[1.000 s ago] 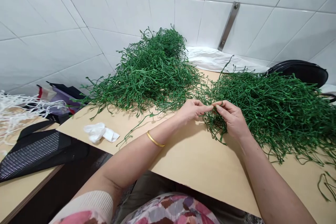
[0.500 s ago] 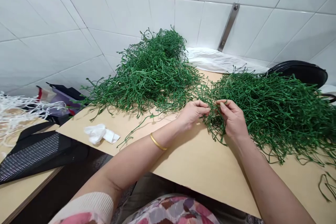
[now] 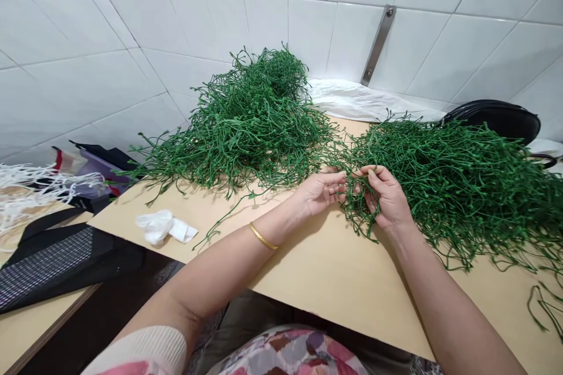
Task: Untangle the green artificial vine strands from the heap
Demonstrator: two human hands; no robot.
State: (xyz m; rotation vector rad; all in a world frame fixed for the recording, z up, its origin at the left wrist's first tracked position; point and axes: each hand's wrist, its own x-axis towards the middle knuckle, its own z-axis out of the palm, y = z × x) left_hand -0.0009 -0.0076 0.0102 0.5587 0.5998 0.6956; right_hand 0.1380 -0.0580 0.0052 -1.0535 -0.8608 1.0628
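So both hands are right at the near edge of this big tangle of green wiry stems (image 3: 457, 187), which fills the right side of the frame on a tan board (image 3: 334, 281). The right hand (image 3: 387, 199) is basically in it: thumb and index finger are pinched on a few strands, with more stems hanging just under the palm. The left hand (image 3: 319, 193) sits just beside it, fingers loosely curled, tips at those same strands, though I can't tell if it's actually gripping anything. There's a gold bangle (image 3: 263, 236) on that wrist. A second green heap (image 3: 246, 129) sits upper middle against the white tile wall (image 3: 176, 12), its stems meeting the first pile. Left of the hands, a crumpled white tissue (image 3: 153, 227) lies on the board. A black bag (image 3: 495, 114) peeks out behind the pile at upper right, and a loose green sprig (image 3: 543, 307) lies in the lower right corner.
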